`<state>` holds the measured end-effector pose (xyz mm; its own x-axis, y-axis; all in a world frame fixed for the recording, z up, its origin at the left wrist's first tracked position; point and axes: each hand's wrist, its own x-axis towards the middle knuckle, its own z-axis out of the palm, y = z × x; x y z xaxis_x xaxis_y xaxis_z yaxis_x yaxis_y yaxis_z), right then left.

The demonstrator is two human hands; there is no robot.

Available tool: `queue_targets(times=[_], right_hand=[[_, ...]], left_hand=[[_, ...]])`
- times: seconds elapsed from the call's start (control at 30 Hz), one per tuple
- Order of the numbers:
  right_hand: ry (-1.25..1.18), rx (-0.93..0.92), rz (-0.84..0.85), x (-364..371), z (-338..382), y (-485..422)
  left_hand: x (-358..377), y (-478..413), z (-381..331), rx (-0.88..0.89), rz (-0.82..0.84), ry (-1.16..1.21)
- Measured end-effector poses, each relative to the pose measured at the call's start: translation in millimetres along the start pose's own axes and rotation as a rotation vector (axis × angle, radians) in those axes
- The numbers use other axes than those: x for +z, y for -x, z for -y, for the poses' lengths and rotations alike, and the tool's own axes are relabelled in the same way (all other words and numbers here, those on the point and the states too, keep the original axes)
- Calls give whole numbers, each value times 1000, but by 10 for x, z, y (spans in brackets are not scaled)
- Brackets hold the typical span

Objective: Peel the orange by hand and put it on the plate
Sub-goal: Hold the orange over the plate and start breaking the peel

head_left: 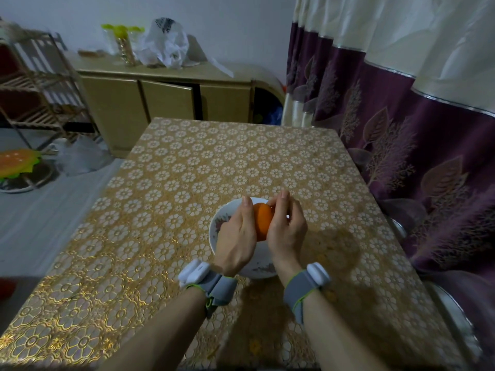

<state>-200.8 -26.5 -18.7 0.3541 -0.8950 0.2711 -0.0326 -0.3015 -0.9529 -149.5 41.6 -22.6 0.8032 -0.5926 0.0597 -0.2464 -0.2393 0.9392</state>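
Observation:
An orange [263, 220] with its skin still on is held between both hands, just above a white plate [217, 226] with a faint floral print. My left hand [237, 236] cups the fruit's left side, thumb up along it. My right hand [287, 226] holds the right side, with its fingertips pinched at the top of the orange. Much of the fruit and the plate's middle is hidden behind the hands. Both wrists wear grey bands with white devices.
The plate sits on a table [174, 210] covered with a gold flower-patterned cloth. A purple and cream curtain [401, 116] hangs close on the right. A low cabinet [166, 100] stands behind the table, with a wooden rack [34, 84] at far left.

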Motion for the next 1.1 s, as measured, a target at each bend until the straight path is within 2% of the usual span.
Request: queue_targets(times=[0.13, 0.3, 0.4, 0.47, 0.63, 0.73, 0.8, 0.93, 1.1], right_hand=[[30, -21, -80, 83, -30, -48], [100, -24, -18, 129, -120, -124], [70, 15, -110, 171, -144, -117], [64, 34, -124, 183, -96, -154], [140, 54, 52, 132, -53, -283], [151, 52, 142, 157, -91, -210], [158, 27, 166, 189, -133, -138], [180, 37, 118, 245, -190, -88], [148, 137, 170, 293, -229, -117]], left_hand=[[70, 52, 10, 45, -64, -58], [50, -10, 82, 48, -74, -138], [45, -54, 57, 47, -51, -209], [39, -55, 41, -9, -74, -142], [-71, -177, -5, -319, 156, 267], [-26, -223, 62, -442, 124, 359], [20, -248, 92, -423, 74, 312], [58, -285, 171, -322, 48, 40], [69, -268, 220, -337, -11, 61]])
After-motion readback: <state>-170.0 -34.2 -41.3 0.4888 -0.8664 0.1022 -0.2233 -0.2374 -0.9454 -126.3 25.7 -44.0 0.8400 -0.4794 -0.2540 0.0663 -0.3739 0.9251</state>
